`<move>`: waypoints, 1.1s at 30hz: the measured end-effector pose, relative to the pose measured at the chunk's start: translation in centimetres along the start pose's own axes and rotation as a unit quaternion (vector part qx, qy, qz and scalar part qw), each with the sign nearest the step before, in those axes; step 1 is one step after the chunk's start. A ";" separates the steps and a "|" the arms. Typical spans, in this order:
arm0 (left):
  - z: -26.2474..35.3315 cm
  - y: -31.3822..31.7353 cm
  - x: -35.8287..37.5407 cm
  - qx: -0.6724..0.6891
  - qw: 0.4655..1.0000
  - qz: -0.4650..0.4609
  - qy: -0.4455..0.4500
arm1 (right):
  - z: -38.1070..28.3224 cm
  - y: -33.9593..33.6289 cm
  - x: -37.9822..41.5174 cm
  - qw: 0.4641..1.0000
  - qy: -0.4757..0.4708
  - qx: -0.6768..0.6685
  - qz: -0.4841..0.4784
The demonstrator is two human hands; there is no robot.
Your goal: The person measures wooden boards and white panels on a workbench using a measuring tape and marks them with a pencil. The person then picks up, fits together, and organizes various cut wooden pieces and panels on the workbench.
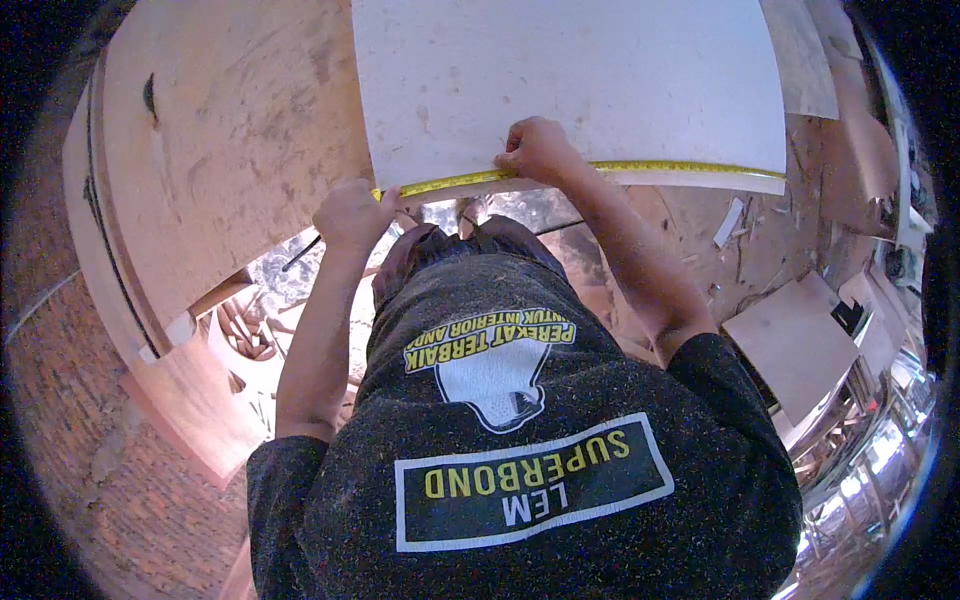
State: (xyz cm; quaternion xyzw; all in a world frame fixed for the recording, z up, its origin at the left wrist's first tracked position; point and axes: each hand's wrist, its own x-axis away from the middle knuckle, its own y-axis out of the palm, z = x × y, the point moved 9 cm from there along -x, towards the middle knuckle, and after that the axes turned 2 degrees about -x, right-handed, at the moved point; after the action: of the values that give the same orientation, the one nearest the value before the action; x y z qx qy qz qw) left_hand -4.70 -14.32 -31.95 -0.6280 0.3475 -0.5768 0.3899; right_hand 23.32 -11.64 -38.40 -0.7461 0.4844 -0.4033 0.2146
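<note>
A yellow tape measure (690, 168) lies stretched along the near edge of a large white sheet (590, 80). At the sheet's near left corner, my left hand (352, 214) is closed on the tape's left end. My right hand (543, 152) rests over the tape near the middle of that edge, its fingers pinched together. Whatever the right fingers hold, if anything, is hidden. To the right of my right hand the tape runs on under the forearm to the sheet's right corner.
A wide brown board (240, 120) lies under and left of the white sheet. Wood offcuts (245, 335) are below on the left. On the right are a white scrap (729, 222), a leaning panel (795, 345) and piled strips. A brick surface (70, 420) shows at lower left.
</note>
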 end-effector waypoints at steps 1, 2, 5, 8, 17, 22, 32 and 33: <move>0.1 -0.1 0.0 -0.001 1.000 0.001 -0.001 | 0.1 0.0 -0.1 1.000 0.005 0.004 -0.002; 0.1 -0.1 -0.1 0.004 1.000 0.000 0.000 | 0.3 0.1 -0.2 1.000 0.016 -0.008 -0.012; -0.3 0.0 -0.2 0.012 1.000 -0.011 0.002 | 0.4 0.5 -0.1 0.999 0.029 -0.019 -0.021; -0.8 0.4 -0.4 0.011 0.999 -0.049 0.015 | -0.4 -1.0 0.9 0.999 0.017 0.013 0.037; 0.5 5.0 2.8 0.081 0.933 -0.264 0.233 | 10.3 -1.9 21.0 0.622 0.222 -0.415 0.625; 0.6 7.4 3.2 0.053 0.886 -0.309 0.341 | 6.2 1.7 22.6 0.363 0.250 -0.706 0.555; -0.3 3.2 1.8 0.145 0.860 -0.284 0.397 | -1.3 -0.8 22.2 0.509 0.207 -0.633 0.545; 0.0 2.6 1.8 0.145 0.858 -0.305 0.387 | -2.0 0.4 20.9 0.546 0.219 -0.631 0.506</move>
State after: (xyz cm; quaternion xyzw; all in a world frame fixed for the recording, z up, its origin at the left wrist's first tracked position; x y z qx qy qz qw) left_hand -4.51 -17.09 -33.46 -0.3652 0.1734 -0.9074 0.1150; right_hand 25.77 -30.41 -29.33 -0.2091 0.9434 0.0306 -0.2556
